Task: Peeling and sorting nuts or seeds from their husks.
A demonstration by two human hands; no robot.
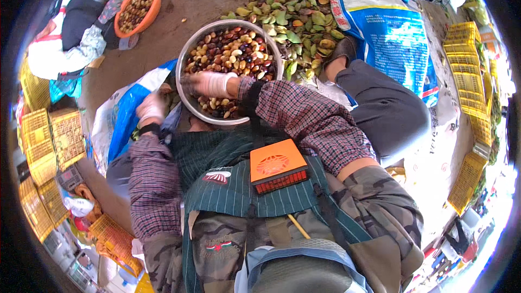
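A metal basin [279, 55] full of brown, tan and dark nuts or seeds [228, 55] stands on the ground before me. My right hand [209, 84], in a pale glove, is over the basin's lower left part, its fingers blurred and close to the nuts. My left hand [150, 108], gloved too, is just left of the basin at the mouth of a blue and white woven sack [130, 101]; blur hides its fingers. Whether either hand holds anything cannot be told. Some green leaves or husks show in the sack's opening.
Green and yellowish leaves or husks [285, 16] lie heaped beyond the basin. A blue printed sack [390, 40] is at the right. At the upper left, a person's gloved hand [110, 10] is near an orange bowl [154, 8] of nuts. Yellow crates [464, 69] stand along both sides.
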